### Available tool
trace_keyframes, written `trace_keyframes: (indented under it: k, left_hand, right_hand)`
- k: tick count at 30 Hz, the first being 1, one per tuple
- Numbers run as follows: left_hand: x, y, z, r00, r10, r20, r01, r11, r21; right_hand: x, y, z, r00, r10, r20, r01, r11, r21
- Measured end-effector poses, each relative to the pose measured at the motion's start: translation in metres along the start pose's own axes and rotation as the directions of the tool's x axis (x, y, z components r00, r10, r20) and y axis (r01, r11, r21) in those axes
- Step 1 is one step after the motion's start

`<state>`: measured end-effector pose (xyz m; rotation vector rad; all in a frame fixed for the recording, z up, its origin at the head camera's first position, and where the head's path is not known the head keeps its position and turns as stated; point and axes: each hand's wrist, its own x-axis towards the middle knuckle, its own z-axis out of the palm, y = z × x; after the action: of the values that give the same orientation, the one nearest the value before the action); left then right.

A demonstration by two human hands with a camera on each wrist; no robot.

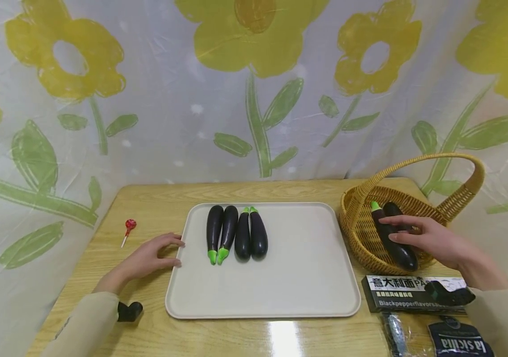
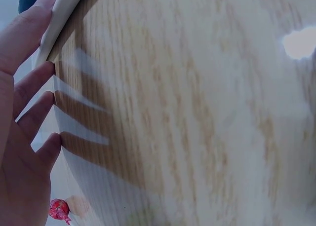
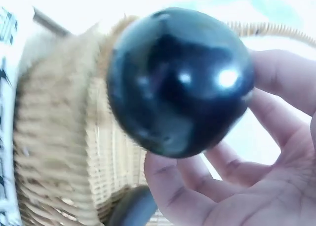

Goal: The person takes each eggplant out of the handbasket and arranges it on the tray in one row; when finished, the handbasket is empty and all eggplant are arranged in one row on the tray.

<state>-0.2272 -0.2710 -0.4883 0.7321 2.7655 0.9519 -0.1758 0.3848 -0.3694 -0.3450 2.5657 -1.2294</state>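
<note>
In the head view my right hand (image 1: 441,243) grips a dark eggplant (image 1: 396,248) with a green cap, over the wicker basket (image 1: 354,243). The right wrist view shows the rounded end of that eggplant (image 3: 177,83) large, with fingers and thumb around it. Beneath the hand lies another eggplant (image 1: 392,209), partly hidden by it. Four-fingered and relaxed, my left hand (image 1: 146,258) rests at the left rim of the white tray (image 1: 303,267), holding nothing. Several eggplants (image 1: 259,235) lie side by side on the tray, two with caps toward me and two with caps away.
A red lollipop (image 1: 130,225) lies on the table left of the tray. In front of the basket are a black pasta box (image 1: 396,297) and a clear packet with a black label (image 1: 456,339). The basket's tall handle (image 1: 419,159) arches above it. A flowered curtain (image 1: 160,124) hangs behind the table.
</note>
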Motion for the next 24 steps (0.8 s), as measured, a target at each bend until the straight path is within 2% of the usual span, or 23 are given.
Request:
trace_keyframes:
  k: [6, 8, 12, 16, 19, 24]
  left_hand:
    - [-0.001, 0.0, 0.001, 1.0, -0.021, 0.011, 0.021, 1.0, -0.023]
    - [0.0, -0.001, 0.001, 1.0, -0.012, 0.011, 0.012, 1.0, -0.012]
    - [0.0, -0.002, 0.001, 1.0, 0.005, 0.006, -0.005, 1.0, 0.0]
    - [0.0, -0.002, 0.0, 1.0, 0.01, 0.002, -0.01, 1.0, -0.008]
    - [0.0, -0.001, 0.0, 1.0, 0.007, 0.001, -0.007, 1.0, -0.013]
    - [0.0, 0.0, 0.0, 1.0, 0.005, 0.001, -0.005, 1.0, -0.008]
  right_hand:
    - [-0.02, -0.009, 0.015, 1.0, -0.015, 0.009, 0.015, 1.0, 0.003]
    - [-0.026, -0.011, 0.019, 1.0, 0.002, 0.012, -0.002, 1.0, 0.0]
    - [-0.032, -0.016, 0.031, 1.0, -0.018, 0.017, 0.018, 1.0, -0.008]
    - [-0.033, -0.025, 0.044, 0.997, -0.074, 0.005, 0.075, 0.996, -0.041]
    - [-0.03, -0.035, 0.052, 0.996, -0.089, 0.0, 0.088, 0.995, -0.047]
    - [-0.019, -0.049, 0.068, 0.996, -0.083, 0.016, 0.083, 0.996, 0.021]
